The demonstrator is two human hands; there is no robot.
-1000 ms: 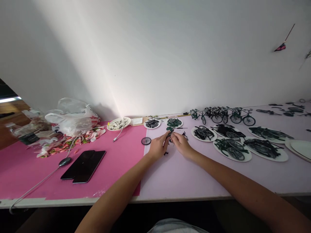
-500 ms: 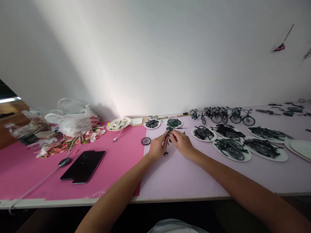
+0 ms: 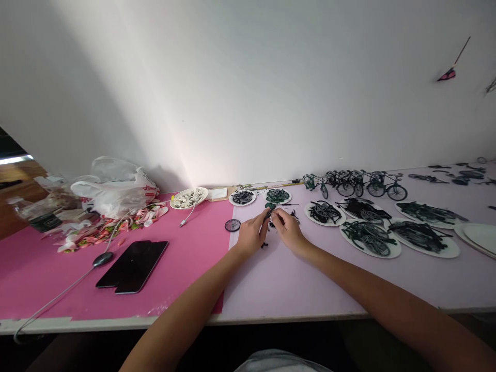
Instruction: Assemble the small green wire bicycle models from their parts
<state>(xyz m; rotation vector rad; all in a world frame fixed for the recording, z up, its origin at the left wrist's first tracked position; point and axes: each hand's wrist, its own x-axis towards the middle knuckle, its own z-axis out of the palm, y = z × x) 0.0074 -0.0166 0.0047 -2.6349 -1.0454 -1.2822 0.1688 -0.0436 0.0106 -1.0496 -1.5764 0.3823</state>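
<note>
My left hand [image 3: 251, 232] and my right hand [image 3: 287, 227] meet over the pale part of the table, fingers closed around a small dark green model bicycle part [image 3: 270, 207]. Its exact shape is mostly hidden by the fingers. Small black pieces [image 3: 264, 245] lie just under and beside the hands. To the left rests a loose spoked model wheel [image 3: 232, 225]. Beyond the hands stand a plate of black parts [image 3: 252, 200] and a plate of green parts [image 3: 287, 199].
Several assembled model bicycles [image 3: 387, 188] stand along the wall at right. In front of them are white plates [image 3: 455, 252] of frames and wheels. On the pink side lie two phones [image 3: 135, 266], a cable with a dark oval body [image 3: 103, 259], plastic bags [image 3: 112, 194] and a plate of white pieces [image 3: 174, 204].
My right hand has shifted very slightly, showing a little more of the black pieces beyond it. Both hands stay together on the green part; the table looks the same.
</note>
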